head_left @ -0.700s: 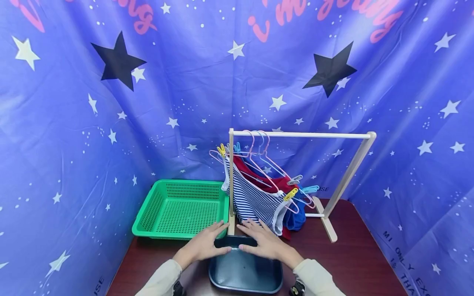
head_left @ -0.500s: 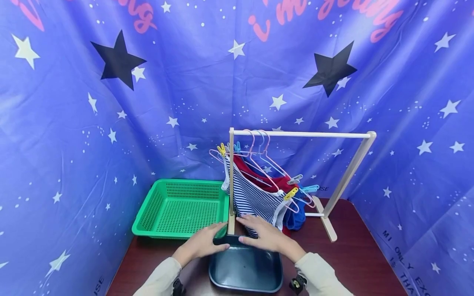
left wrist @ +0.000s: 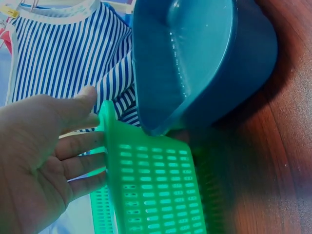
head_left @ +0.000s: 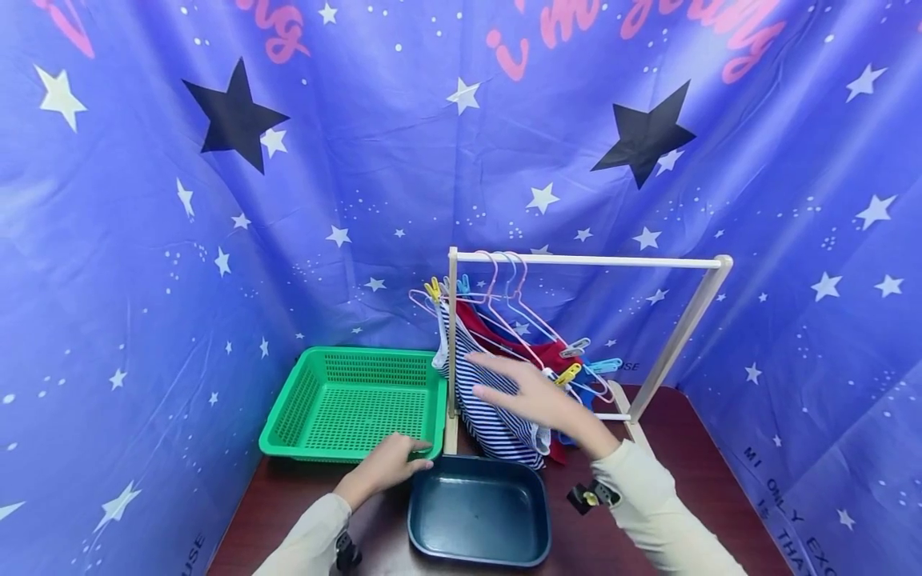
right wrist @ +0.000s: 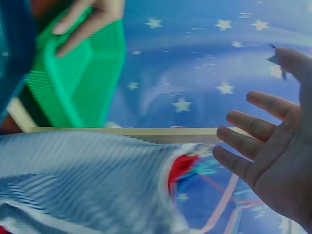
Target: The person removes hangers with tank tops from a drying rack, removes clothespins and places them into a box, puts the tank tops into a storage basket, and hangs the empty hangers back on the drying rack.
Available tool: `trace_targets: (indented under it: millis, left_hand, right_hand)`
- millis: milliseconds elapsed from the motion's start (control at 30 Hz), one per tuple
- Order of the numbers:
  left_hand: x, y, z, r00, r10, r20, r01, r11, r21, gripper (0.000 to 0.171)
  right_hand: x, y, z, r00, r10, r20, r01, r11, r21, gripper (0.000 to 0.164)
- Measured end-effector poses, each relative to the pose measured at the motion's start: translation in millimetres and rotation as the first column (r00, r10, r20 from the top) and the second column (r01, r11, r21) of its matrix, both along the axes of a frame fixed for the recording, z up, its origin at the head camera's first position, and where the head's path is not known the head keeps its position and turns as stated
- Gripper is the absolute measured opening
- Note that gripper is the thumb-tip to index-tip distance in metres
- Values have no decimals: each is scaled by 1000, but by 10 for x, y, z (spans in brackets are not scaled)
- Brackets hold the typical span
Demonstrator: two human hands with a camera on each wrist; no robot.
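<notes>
My left hand (head_left: 389, 464) is at the near right corner of a green perforated basket (head_left: 331, 455). In the left wrist view its fingers lie against the basket's rim, loosely extended and not wrapped round it. My right hand (head_left: 531, 394) is raised before a navy-and-white striped sleeveless top (head_left: 490, 424), which it partly covers. The right wrist view shows its palm (right wrist: 287, 180) bare and the fingers spread, holding nothing. The top hangs on a pink hanger (head_left: 494, 300), pegged with yellow clothespins (head_left: 567, 374). A dark blue basin (head_left: 479, 520) stands between my forearms.
A wooden rack (head_left: 612, 261) with a white bar carries the hangers bunched at its left end. Behind the striped top hang a red garment (head_left: 556, 358) and a blue one. Starry blue cloth (head_left: 403, 160) encloses the dark red table (head_left: 706, 496).
My right hand has risen from above the basin's far side to in front of the striped top. My left hand has drawn slightly left and down, to the green basket's corner.
</notes>
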State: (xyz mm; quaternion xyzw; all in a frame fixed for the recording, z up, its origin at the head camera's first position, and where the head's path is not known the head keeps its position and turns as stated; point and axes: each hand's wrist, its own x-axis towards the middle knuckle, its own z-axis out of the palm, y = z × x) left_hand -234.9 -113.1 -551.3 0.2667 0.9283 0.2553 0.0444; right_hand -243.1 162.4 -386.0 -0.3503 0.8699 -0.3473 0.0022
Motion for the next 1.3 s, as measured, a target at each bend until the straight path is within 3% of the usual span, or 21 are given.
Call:
trace_targets:
  millis: [267,433,567,800,1067,1300]
  left_hand:
    - [-28,-31,-22,999,-26,-45,26,1000,12,21]
    - [-69,-39,-46,996,-21,-90,22,1000,10,19]
    - [-105,-42,-62,995,-14,-102,13,1000,-3,17]
    - [-115,-57,-61,994,1,-109,-1,1000,0,16]
    - [-98,-48,-58,991,11,-136,-11,1000,0,16]
    - [-111,-33,-89,979,-3,-202,-3,1000,-29,13]
  right_hand:
    - [-240,20,458,981,-154,-118,147,987,-70,42]
    - [-422,44,621,950,-293,-109,285,955,-80,34]
    - [-528,58,713,935,-348,-68,347,937,-32,31]
    - [-698,45,772,920,-386,70,377,919,114,28]
    - [-846,8,739,871,-419,255,381,905,187,29]
    - [-879,-8,672,872,-436,223,386,892,234,23]
